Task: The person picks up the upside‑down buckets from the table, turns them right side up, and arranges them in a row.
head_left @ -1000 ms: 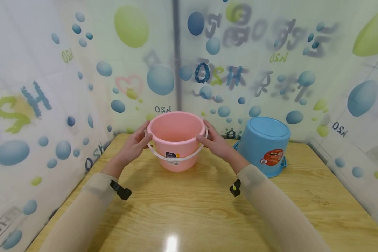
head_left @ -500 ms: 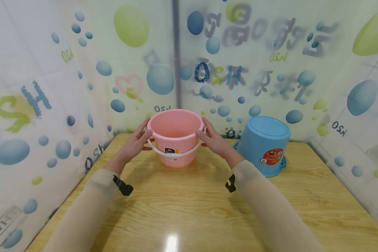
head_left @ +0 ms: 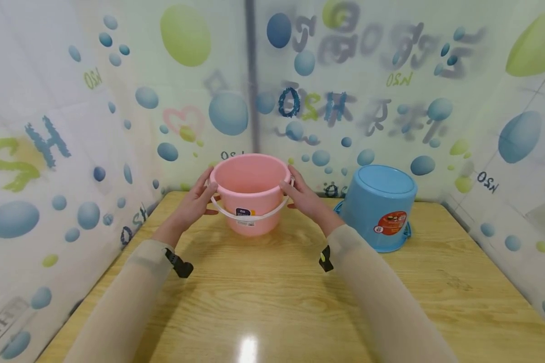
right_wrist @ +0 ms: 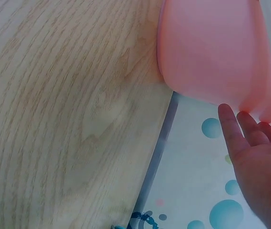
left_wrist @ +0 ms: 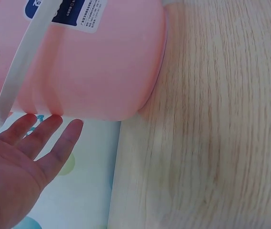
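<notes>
A pink bucket (head_left: 250, 227) stands upright, mouth up, on the wooden table, its white handle (head_left: 254, 218) hanging across the front below the rim. My left hand (head_left: 192, 206) touches the bucket's left side, thumb by the rim. In the left wrist view, straight, spread fingers (left_wrist: 61, 145) meet its wall. My right hand (head_left: 306, 201) touches the opposite side, thumb at the rim. The right wrist view shows its fairly straight fingers (right_wrist: 231, 126) against the wall. The bucket's far side is hidden.
A light blue bucket (head_left: 368, 212) stands upside down to the right, with a red label and a blue handle. The wooden table (head_left: 254, 292) meets patterned walls (head_left: 236, 60) at the back and both sides. Black straps (head_left: 180, 264) sit on both wrists.
Both hands have moved a little away from me, and the pink bucket with them. The head view has shifted slightly. The blue bucket has stayed in place.
</notes>
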Demonstrator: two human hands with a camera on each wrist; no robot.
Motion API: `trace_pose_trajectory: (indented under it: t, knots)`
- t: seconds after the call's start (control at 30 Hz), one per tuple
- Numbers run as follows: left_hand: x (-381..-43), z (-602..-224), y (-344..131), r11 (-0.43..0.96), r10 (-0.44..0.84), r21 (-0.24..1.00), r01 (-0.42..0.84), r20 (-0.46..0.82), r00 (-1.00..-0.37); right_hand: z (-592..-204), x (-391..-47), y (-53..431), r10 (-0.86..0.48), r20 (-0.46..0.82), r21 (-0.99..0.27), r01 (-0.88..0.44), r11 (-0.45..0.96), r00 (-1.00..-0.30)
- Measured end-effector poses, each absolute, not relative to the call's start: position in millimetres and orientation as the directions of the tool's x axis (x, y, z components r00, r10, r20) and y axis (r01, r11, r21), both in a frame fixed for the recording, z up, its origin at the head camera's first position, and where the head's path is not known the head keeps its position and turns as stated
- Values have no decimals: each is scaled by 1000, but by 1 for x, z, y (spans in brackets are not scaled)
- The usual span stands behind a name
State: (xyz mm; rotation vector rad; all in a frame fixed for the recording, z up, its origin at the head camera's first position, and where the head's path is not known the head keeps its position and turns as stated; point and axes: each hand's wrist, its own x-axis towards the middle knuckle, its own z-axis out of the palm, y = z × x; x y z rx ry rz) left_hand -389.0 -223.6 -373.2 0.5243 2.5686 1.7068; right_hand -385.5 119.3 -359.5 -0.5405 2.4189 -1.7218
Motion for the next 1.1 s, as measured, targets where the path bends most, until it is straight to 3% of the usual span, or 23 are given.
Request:
trace_pose_trajectory:
  t: [0.7,0.93,1.1]
  knots:
    - [-395,-373,-229,305,277,918,254,169,-946,-362,-398,117,-362,100,-944,-203,260,-927]
    - [-390,-368,-229,309,178,919,245,197,-964,-362,-390,121,-330,149,-940,-237,245,-932]
    - [-381,-354,-228,272,33,904,329,333,-942,-359,-379,128,-277,175,-931,-250,266,-945]
